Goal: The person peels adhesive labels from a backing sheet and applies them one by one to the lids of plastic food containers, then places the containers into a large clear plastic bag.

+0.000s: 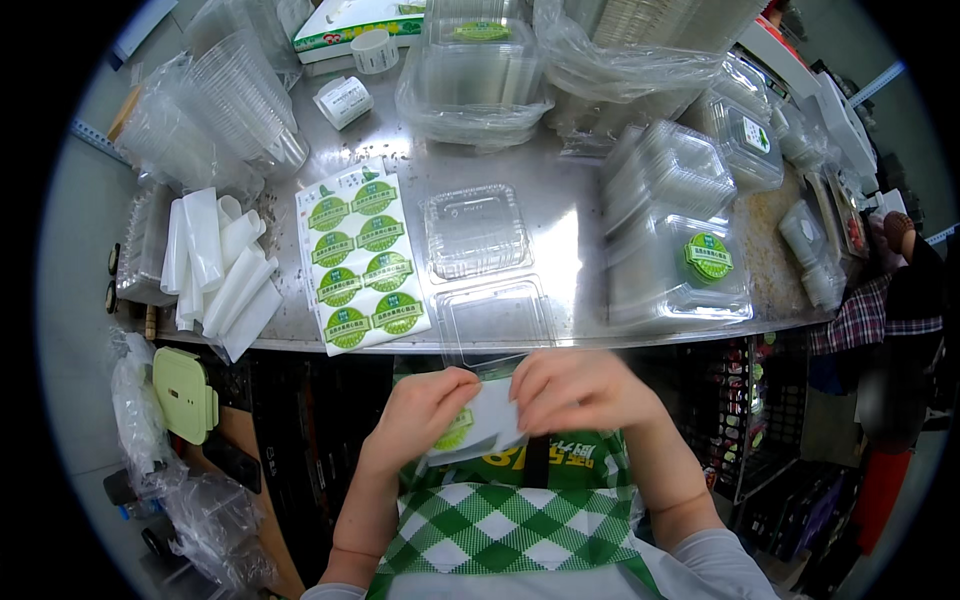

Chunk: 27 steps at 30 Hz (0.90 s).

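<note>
In front of my apron, my left hand (pixel 426 411) pinches a white sticker sheet (pixel 493 409) by its left side. A green round sticker (pixel 453 433) shows on that sheet, near the left fingers. My right hand (pixel 581 391), slightly blurred, has its fingers bent over the sheet's right edge; its fingertips are partly hidden. Just beyond the hands, an opened clear plastic clamshell box (pixel 476 225) lies on the metal table, its lid (pixel 491 311) reaching over the front edge. To its left lies a flat sheet of green round stickers (pixel 360 266) on top of other sheets.
Stacked clear containers (pixel 667 262) stand at right, one bearing a green sticker. Rolled white backing papers (pixel 221 262) lie at left near stacked plastic cups (pixel 247 105). Label rolls (pixel 343 103) and bagged containers (pixel 480 82) line the back. Another person's sleeve (pixel 919 262) is far right.
</note>
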Tool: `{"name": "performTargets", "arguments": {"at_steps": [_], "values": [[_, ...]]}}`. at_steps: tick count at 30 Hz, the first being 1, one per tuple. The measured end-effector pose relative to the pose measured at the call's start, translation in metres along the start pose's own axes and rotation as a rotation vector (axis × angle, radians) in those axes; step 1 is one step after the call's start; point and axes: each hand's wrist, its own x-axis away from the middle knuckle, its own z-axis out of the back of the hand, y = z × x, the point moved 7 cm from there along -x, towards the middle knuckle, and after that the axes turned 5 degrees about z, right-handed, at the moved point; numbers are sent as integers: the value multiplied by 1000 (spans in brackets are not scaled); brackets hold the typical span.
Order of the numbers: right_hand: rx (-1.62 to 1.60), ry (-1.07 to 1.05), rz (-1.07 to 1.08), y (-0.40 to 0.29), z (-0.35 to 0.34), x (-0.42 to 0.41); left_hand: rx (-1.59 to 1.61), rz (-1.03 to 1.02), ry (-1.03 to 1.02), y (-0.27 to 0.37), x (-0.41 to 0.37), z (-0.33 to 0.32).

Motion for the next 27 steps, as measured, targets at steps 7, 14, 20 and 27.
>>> {"name": "performTargets", "arguments": {"at_steps": [7,14,20,27], "values": [[153,374,-470,79,41,0,-135,-201,-37,17,3,-20],[236,235,-535,94,35,-7,-207,-418,-75,36,3,-35],[265,236,-515,98,37,-10,-252,-467,-37,47,-2,-37],[237,241,-529,104,35,-7,-320,-455,-27,42,-2,-40]]}}
